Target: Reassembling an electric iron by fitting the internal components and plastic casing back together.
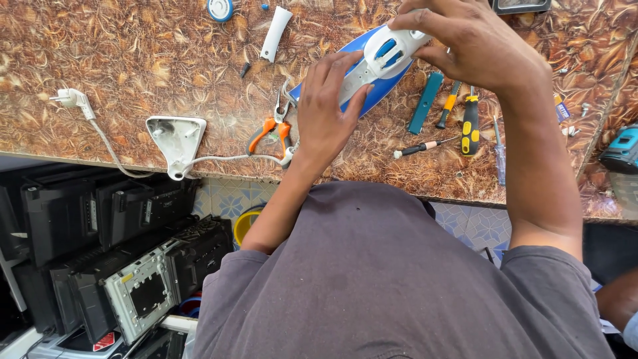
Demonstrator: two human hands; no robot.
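Both hands (399,80) grip a smooth white-and-blue plastic iron (372,66) over patterned laminate benchtop (133,60)

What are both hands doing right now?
Left hand: closed on the iron, gripping its handle.
Right hand: closed on the iron's front end.

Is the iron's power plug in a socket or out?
Out: the white plug lies loose on the worktop, prongs bare.

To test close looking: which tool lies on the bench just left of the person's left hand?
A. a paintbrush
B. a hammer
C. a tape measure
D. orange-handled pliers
D: the orange-handled pliers lie on the patterned bench beside the left hand, which with the right hand holds the blue and white iron.
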